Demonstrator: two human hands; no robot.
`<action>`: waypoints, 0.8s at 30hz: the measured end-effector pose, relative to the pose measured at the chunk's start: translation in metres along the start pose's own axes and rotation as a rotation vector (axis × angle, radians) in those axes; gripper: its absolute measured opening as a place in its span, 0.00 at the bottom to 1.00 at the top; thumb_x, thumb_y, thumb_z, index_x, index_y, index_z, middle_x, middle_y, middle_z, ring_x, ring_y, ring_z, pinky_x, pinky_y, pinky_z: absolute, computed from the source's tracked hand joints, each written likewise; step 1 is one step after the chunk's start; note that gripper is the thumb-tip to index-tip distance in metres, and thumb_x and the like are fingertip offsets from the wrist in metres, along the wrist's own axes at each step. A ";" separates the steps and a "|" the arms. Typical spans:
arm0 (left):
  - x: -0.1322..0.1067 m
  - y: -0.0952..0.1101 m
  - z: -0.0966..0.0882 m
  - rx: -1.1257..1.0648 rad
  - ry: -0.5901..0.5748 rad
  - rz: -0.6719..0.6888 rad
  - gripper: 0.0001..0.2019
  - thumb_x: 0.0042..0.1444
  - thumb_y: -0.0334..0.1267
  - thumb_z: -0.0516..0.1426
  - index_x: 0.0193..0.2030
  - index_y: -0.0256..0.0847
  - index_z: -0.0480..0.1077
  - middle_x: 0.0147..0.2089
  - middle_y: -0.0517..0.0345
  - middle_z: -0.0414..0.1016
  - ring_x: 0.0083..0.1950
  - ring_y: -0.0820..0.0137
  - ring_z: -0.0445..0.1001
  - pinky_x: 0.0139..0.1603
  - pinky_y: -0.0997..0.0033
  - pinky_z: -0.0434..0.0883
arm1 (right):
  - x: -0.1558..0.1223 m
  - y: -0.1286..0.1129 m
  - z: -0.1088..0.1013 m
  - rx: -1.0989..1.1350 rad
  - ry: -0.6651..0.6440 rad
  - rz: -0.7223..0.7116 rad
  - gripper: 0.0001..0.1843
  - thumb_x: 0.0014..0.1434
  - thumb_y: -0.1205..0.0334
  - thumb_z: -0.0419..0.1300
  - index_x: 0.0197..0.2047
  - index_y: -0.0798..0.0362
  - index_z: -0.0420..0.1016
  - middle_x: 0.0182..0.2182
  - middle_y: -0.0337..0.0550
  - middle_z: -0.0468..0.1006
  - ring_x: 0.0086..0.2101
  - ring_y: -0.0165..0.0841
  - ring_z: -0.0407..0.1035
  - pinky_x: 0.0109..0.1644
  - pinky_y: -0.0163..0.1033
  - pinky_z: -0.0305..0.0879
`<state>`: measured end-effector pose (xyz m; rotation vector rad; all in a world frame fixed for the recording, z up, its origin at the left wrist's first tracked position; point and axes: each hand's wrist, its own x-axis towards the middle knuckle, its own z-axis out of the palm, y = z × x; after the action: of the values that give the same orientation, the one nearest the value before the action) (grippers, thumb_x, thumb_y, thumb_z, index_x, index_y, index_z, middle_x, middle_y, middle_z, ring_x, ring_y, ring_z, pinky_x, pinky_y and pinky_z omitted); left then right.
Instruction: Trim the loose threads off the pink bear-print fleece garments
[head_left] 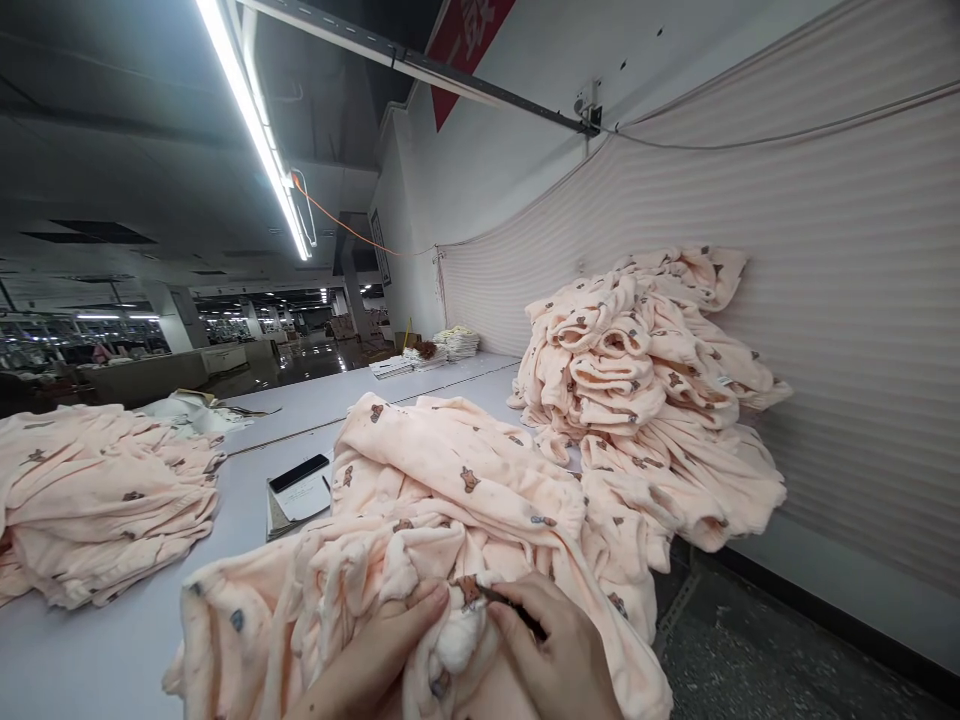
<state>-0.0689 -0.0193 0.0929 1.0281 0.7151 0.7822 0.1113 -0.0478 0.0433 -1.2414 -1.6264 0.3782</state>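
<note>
A fluffy peach garment printed with small brown bears lies bunched on the white table right in front of me. My left hand pinches a fold of it near a white pompom. My right hand is closed round a thin dark tool whose tip meets the fabric beside a bear patch. The tool's kind is unclear.
A tall heap of the same peach garments leans against the striped wall covering at right. Another pile lies at the left. A notepad with a dark phone rests mid-table. Folded stacks sit far back. The floor drops off at right.
</note>
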 end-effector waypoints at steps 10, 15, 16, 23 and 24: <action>0.001 -0.003 -0.012 0.122 0.036 -0.017 0.13 0.55 0.45 0.59 0.42 0.41 0.76 0.41 0.54 0.81 0.50 0.59 0.75 0.58 0.57 0.64 | -0.005 -0.003 -0.012 -0.248 -0.065 -0.146 0.13 0.60 0.58 0.57 0.47 0.45 0.74 0.37 0.43 0.80 0.35 0.38 0.75 0.37 0.36 0.70; 0.003 -0.004 -0.011 0.204 0.039 0.024 0.13 0.54 0.45 0.59 0.40 0.39 0.77 0.41 0.53 0.81 0.47 0.60 0.75 0.57 0.57 0.64 | -0.007 -0.010 -0.008 -0.491 -0.017 -0.327 0.10 0.56 0.64 0.59 0.43 0.47 0.75 0.40 0.43 0.81 0.36 0.40 0.76 0.35 0.38 0.68; 0.003 -0.004 -0.009 0.207 0.032 0.028 0.12 0.54 0.45 0.59 0.39 0.40 0.77 0.41 0.53 0.81 0.47 0.60 0.76 0.56 0.58 0.65 | -0.006 -0.011 -0.007 -0.490 -0.023 -0.317 0.09 0.56 0.64 0.59 0.41 0.47 0.75 0.39 0.43 0.81 0.35 0.39 0.76 0.35 0.37 0.67; 0.002 0.008 -0.029 0.379 0.250 0.097 0.11 0.48 0.46 0.63 0.36 0.44 0.78 0.46 0.54 0.80 0.57 0.55 0.69 0.62 0.56 0.61 | -0.004 0.011 -0.001 -0.004 0.002 0.015 0.09 0.60 0.57 0.56 0.39 0.47 0.76 0.35 0.41 0.79 0.36 0.37 0.73 0.39 0.36 0.65; 0.004 0.016 -0.038 0.386 0.348 0.164 0.11 0.47 0.46 0.63 0.36 0.44 0.78 0.45 0.54 0.79 0.59 0.54 0.67 0.62 0.56 0.61 | -0.003 0.020 0.001 0.127 0.032 0.113 0.09 0.59 0.55 0.56 0.37 0.48 0.76 0.33 0.41 0.78 0.36 0.37 0.73 0.39 0.36 0.65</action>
<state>-0.1013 0.0063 0.0942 1.3260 1.1204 1.0033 0.1213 -0.0413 0.0265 -1.2401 -1.4859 0.5215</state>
